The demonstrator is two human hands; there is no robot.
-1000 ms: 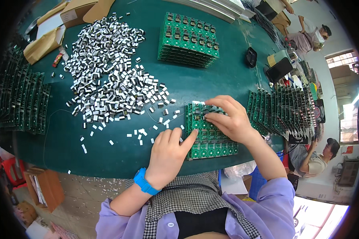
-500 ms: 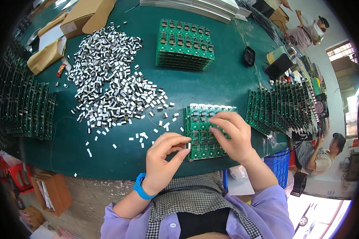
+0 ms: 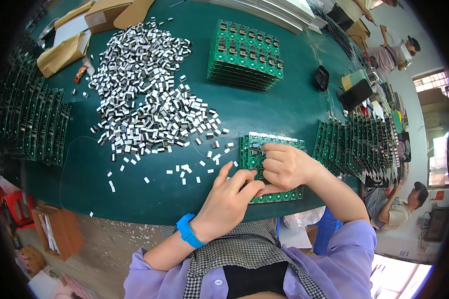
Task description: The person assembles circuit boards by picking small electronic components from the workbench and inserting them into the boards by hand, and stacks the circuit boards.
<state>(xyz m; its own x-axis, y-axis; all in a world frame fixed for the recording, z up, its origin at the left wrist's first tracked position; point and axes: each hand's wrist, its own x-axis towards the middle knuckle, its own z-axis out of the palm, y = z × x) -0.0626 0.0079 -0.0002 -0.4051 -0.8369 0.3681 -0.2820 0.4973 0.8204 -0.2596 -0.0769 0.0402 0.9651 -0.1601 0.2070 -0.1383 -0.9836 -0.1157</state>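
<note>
A green circuit board panel [image 3: 268,198] lies near the table's front edge, with rows of small parts and round printed pads. My left hand [image 3: 229,199], a blue band on its wrist, reaches over the panel's left side. One of its fingers sticks up, while the others bend toward the thumb; anything between them is hidden. My right hand [image 3: 288,167] rests over the middle of the panel, fingers curled in and meeting the left hand's tips. What it pinches, if anything, does not show. Left of the panel lies a large heap of small white-topped dark components [image 3: 154,94].
Stacked circuit board panels [image 3: 244,57] stand behind. More panels stand on edge at the right [image 3: 356,142] and left [image 3: 37,127]. A cardboard box [image 3: 105,15], a black tray [image 3: 322,78] and loose components [image 3: 183,169] are on the table [image 3: 149,204]. Another person [image 3: 399,199] sits at far right.
My left hand has moved right onto the panel; the small white-topped component it pinched no longer shows. My right hand's fingers have curled in and it has come closer to the left. The view shifted slightly.
</note>
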